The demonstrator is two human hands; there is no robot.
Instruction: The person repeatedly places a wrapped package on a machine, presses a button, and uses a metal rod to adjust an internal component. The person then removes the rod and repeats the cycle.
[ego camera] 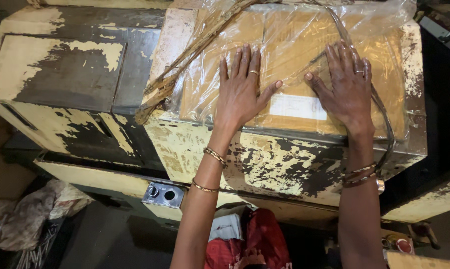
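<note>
A flat brown cardboard package (294, 45) wrapped in clear plastic film lies on top of a worn cream-painted machine (264, 159). My left hand (242, 89) rests flat on the package with its fingers spread, palm down. My right hand (347, 87) lies flat on the package too, fingers pointing away from me. A white label (297, 106) sits between my two thumbs. A dark strap (384, 119) curves across the package and runs down past my right wrist. Neither hand grips anything.
A second chipped cream and black machine block (70, 74) stands to the left. A small metal control plate with knobs (163, 194) is below. Crumpled plastic bags (30, 214) lie at lower left. Red cloth (257, 241) is under my arms.
</note>
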